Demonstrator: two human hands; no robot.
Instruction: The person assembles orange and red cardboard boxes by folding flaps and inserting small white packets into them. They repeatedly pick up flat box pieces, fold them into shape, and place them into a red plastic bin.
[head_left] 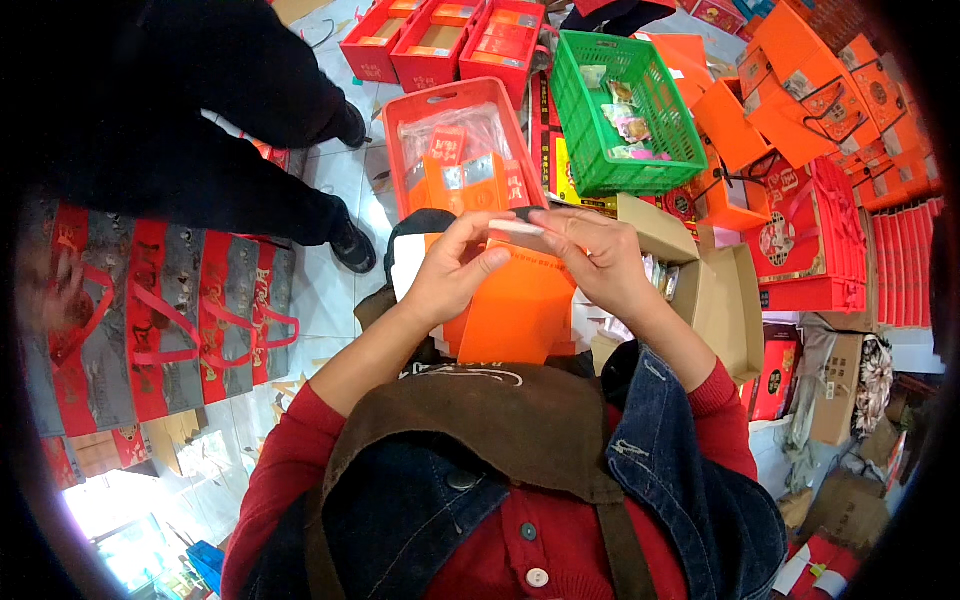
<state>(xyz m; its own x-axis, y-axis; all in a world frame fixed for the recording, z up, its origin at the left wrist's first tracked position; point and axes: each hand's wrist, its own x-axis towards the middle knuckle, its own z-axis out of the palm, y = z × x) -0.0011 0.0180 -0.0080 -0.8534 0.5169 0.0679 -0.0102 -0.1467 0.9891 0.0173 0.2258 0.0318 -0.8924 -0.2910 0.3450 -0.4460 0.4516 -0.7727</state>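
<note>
In front of my chest, an orange cardboard box point(512, 312) stands over my lap, its printed face toward me. My left hand point(455, 265) pinches the left end of its pale top edge, thumb in front and fingers behind. At the right end, my right hand point(598, 258) is closed on the same edge, fingertips bent over it. A pale strip along the top point(515, 229) shows between the two hands. Whether the box is folded up or still flat I cannot tell. Just beyond it, a red plastic crate point(392, 140) holds orange and red packets.
A green plastic crate point(580, 120) with small packets stands far right of centre. An open brown carton point(728, 310) is right of my hands. Orange boxes point(800, 80) pile up at the far right. Grey-and-red bags point(180, 310) line the left, where a person in dark trousers point(240, 170) stands.
</note>
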